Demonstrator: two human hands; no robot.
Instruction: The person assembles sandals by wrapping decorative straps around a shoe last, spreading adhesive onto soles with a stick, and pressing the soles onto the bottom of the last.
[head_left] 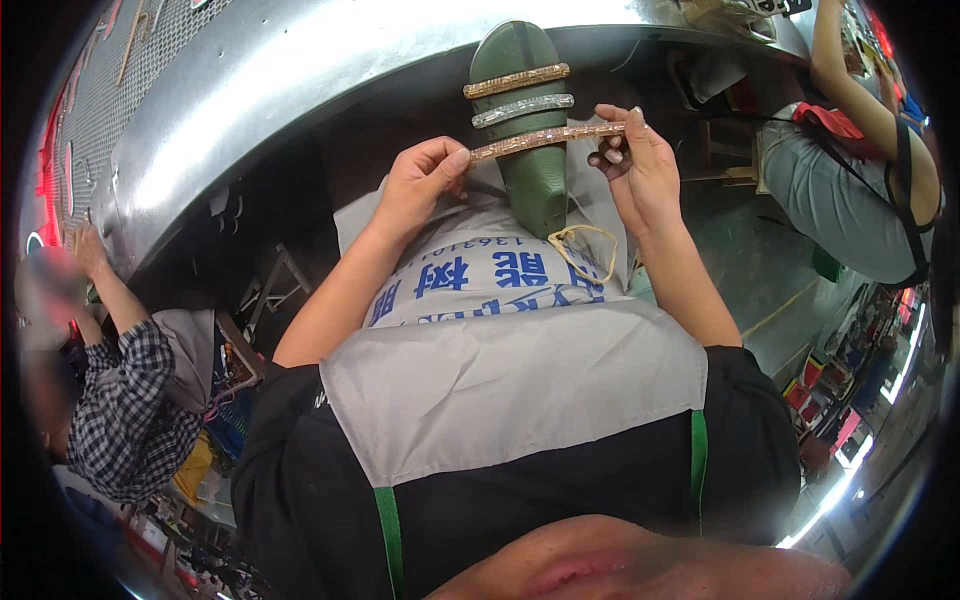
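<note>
A green shoe last (540,192) lies over my lap, its narrow end toward me and its rounded end by the bench edge. Across it run a gold glittery strap (515,80) and, nearer, a silver glittery strap (523,109). A rose-gold glittery strap (545,141) is stretched over the last below these two. My left hand (425,182) pinches its left end between thumb and finger. At the other end, my right hand (642,172) grips the strap the same way, its other fingers loosely curled. A pale yellow cord loop (612,255) hangs from the last's near end.
A curved shiny metal workbench (290,85) spans the far side, with metal mesh at its left. My grey apron (510,390) covers my lap. A person in a checked shirt (125,420) works at the left; another person (840,190) sits at the right.
</note>
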